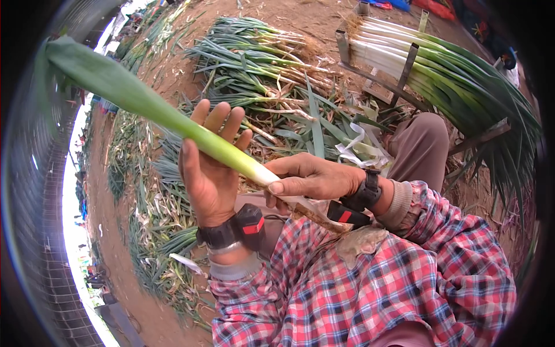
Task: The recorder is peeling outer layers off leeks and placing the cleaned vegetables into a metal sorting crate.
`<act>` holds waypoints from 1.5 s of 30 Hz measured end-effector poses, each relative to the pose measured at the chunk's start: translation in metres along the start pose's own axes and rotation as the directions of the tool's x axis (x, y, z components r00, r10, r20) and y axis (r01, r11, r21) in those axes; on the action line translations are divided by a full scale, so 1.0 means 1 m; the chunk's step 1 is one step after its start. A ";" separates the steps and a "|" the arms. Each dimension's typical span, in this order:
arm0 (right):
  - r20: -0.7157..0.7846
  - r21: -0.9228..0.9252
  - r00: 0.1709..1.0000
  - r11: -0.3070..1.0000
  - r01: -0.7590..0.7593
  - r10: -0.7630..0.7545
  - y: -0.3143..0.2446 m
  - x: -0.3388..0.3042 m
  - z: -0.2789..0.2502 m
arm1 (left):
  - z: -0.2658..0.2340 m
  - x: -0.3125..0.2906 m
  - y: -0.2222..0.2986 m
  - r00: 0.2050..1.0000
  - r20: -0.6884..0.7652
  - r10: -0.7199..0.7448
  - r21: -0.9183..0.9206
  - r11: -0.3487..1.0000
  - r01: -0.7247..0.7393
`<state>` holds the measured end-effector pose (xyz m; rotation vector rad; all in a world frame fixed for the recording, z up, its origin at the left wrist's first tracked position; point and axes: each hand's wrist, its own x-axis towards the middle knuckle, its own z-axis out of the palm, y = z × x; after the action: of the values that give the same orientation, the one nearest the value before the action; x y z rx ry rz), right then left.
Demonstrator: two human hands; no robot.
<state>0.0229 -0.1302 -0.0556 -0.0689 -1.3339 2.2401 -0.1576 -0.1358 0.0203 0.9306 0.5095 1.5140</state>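
Note:
A long green onion (167, 113) slants across the view, with its broad green leaf at the upper left and its pale base toward my lap. My right hand (315, 178) is closed round the white part, thumb on top. Below those fingers a brownish, dirty strip or lower end (318, 217) reaches toward my lap; which one it is I cannot tell. My left hand (214, 168) is open, palm up, fingers stretched out, and the stalk passes over its palm. Whether the palm touches the stalk is unclear. Both wrists carry dark straps.
Beyond my hands, a heap of untrimmed green onions (254, 63) lies on the soil. At the upper right a metal rack (404, 75) holds cleaned green onions (439, 63). Peeled leaves and pale skins (364, 144) litter the ground by my knee (425, 141). Netting (63, 277) curves along the left.

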 end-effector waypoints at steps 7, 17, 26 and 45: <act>-0.345 -0.664 0.809 0.733 0.147 -0.476 -0.006 -0.001 0.018 | 0.026 -0.001 -0.005 0.981 -0.191 0.025 0.303 0.952 0.035; -0.373 -0.814 0.722 0.578 0.047 -0.583 0.010 -0.001 0.031 | 0.031 -0.013 -0.016 0.928 -0.328 0.175 0.608 0.791 0.065; -0.307 -0.784 0.810 0.615 0.083 -0.500 -0.001 -0.003 0.017 | 0.026 -0.023 -0.020 0.954 -0.257 0.157 0.662 0.748 0.055; -0.152 -0.719 0.984 0.693 -0.046 -0.093 -0.005 -0.064 -0.011 | -0.053 0.007 0.005 0.896 -0.351 0.272 0.293 0.941 -0.170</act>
<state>0.0836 -0.1495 -0.0709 -0.5170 -2.0139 1.4975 -0.2020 -0.1193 -0.0050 0.9104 0.9283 1.8891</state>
